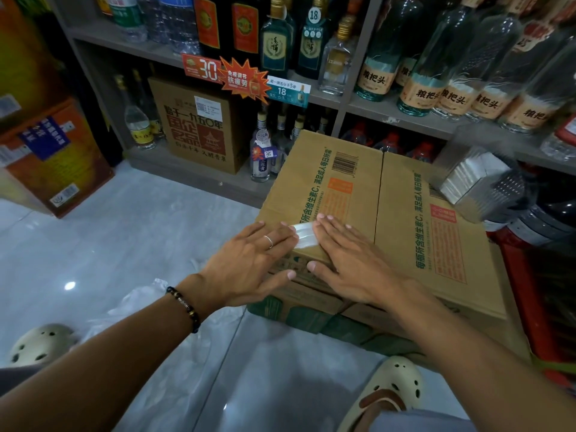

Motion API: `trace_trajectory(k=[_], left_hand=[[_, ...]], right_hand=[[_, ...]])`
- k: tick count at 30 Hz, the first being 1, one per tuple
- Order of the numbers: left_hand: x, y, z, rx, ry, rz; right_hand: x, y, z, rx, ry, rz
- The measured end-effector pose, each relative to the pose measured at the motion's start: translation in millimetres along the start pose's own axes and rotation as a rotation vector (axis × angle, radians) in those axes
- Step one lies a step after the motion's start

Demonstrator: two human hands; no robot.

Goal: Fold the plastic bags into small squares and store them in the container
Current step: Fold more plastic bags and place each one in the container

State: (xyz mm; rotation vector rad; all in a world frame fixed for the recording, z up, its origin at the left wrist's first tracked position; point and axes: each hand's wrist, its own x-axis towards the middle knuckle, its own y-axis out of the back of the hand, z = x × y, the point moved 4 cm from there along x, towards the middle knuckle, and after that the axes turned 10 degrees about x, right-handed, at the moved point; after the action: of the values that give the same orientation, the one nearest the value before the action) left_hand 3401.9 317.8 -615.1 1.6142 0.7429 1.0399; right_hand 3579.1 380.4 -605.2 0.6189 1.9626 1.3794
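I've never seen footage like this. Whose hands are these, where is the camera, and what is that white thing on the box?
No machine here: a person wears a camera on the head, looking down at their own hands. The left hand and right hand lie flat, pressing a folded plastic bag against a cardboard box used as a work surface. Neither has a grip around it. More loose bags lie on the floor. A container of finished folded squares sits at the box's far right corner.

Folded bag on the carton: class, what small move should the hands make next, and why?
Probably fold the strip over again. Both hands, left hand and right hand, press the plastic bag flat on the cardboard carton, but it shows as a narrow band, not yet a square.
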Motion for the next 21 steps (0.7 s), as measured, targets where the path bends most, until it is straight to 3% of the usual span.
trace_trajectory(k=[4,7,11,13,15,18,21], left_hand=[[-10.7,15.4,-2.4,-0.054,0.116,0.123],[-21.4,21.1,-5.5,-0.12,0.447,0.169],[-22.3,17.6,-8.5,-0.672,1.016,0.031],[-17.2,12.3,-7.7,-0.963,1.169,0.0],[-12.0,10.7,-5.6,-1.109,1.212,0.021],[-9.0,11.9,-3.1,-1.136,1.204,0.048],[-8.2,22.9,-1.7,-1.145,1.145,0.073]], right_hand=[[-1.0,1.3,-3.6,-0.013,0.001,0.006],[-2.0,0.4,-13.0,-0.014,0.031,-0.013],[-2.4,-3.5,-31.9,0.012,0.106,-0.018],[-3.0,-2.5,-37.4,0.013,0.131,-0.002],[-4.4,-1.1,-39.2,0.023,0.137,-0.001],[-7.6,5.4,-42.4,0.144,0.116,-0.001],[-8.5,21.4,-40.1,0.619,-0.014,0.138]])
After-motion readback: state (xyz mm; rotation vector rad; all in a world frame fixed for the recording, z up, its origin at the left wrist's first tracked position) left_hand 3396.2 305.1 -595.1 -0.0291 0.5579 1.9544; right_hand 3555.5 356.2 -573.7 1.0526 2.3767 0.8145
